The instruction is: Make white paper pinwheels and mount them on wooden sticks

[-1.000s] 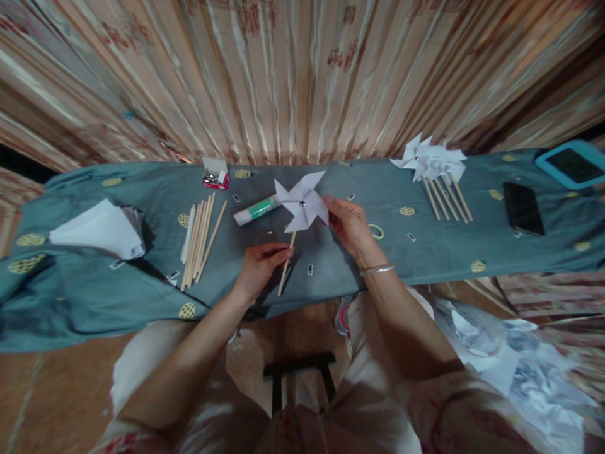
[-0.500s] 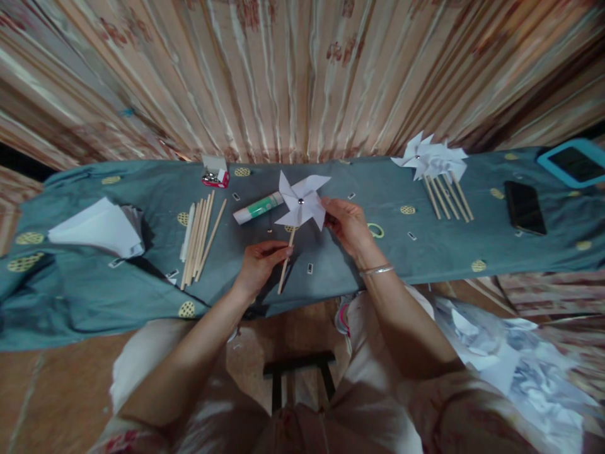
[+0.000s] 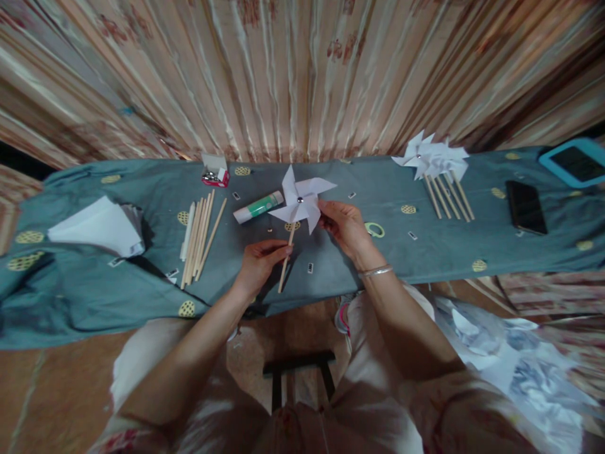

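A white paper pinwheel (image 3: 307, 192) with a round silver pin head at its centre is held up over the table. My left hand (image 3: 259, 263) pinches its wooden stick (image 3: 287, 261) between thumb and fingers. At the pinwheel's right side, my right hand (image 3: 347, 228) has its fingers closed together at the edge of a blade; the fingertips are partly hidden. Just left of the pinwheel lies a glue stick (image 3: 258, 207) with a green label. Near my right hand are light green scissors (image 3: 374, 229), of which a handle loop shows.
On the green cloth (image 3: 331, 277) lie loose wooden sticks (image 3: 198, 239), a stack of white paper (image 3: 97, 227) and a small red box of pins (image 3: 215, 173). Several pinwheels (image 3: 437, 161), a phone (image 3: 525, 207) and a blue-framed tablet (image 3: 543, 157) are rightward. A bag of crumpled paper (image 3: 520, 372) sits below.
The pinwheel's blades have turned about the pin, and my right hand has shifted slightly left and down with them. My left hand keeps its grip on the stick.
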Tool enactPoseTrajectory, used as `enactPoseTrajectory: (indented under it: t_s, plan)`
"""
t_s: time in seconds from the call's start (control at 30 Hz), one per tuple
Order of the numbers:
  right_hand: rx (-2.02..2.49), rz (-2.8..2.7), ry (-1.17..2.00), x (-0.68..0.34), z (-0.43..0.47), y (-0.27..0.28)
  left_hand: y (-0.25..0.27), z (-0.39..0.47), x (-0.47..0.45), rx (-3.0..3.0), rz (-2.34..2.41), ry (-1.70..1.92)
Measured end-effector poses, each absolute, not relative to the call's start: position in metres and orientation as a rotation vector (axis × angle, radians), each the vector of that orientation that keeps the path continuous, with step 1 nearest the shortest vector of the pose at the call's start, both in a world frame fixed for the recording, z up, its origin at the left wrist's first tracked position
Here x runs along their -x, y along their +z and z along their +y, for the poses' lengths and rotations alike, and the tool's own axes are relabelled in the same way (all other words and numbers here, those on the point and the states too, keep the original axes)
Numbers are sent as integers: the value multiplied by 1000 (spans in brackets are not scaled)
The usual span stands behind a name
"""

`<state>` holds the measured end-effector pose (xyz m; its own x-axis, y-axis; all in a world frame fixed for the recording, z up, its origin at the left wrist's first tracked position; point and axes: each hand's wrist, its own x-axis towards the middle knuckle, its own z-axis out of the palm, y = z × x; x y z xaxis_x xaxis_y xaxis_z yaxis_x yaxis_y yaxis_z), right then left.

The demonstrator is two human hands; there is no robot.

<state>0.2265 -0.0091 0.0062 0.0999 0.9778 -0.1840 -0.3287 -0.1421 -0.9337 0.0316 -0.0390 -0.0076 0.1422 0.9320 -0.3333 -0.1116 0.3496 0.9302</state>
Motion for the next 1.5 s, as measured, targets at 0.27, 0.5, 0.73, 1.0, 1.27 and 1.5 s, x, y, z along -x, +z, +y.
enactPoseTrajectory:
  t_s: [0.27, 0.5, 0.73, 1.0, 1.27, 1.5]
  plan:
    - [1169, -821, 1428, -224, -13, 11, -8, -39, -32, -892, 1177, 922]
    - [1174, -843, 1454, -223, -13, 12, -6, -39, -32, -892, 1179, 916]
    - [1157, -826, 1465, -220, -14, 10, -5, -39, -33, -870, 1190, 923]
    - [1150, -802, 1486, -218, -15, 11, -6, -39, -33, -854, 1184, 926]
    - [1148, -805, 1507, -213, -17, 8, -9, -39, -32, -880, 1166, 931]
    - [1161, -832, 1530, -208, -20, 6, -6, -39, -33, -883, 1172, 933]
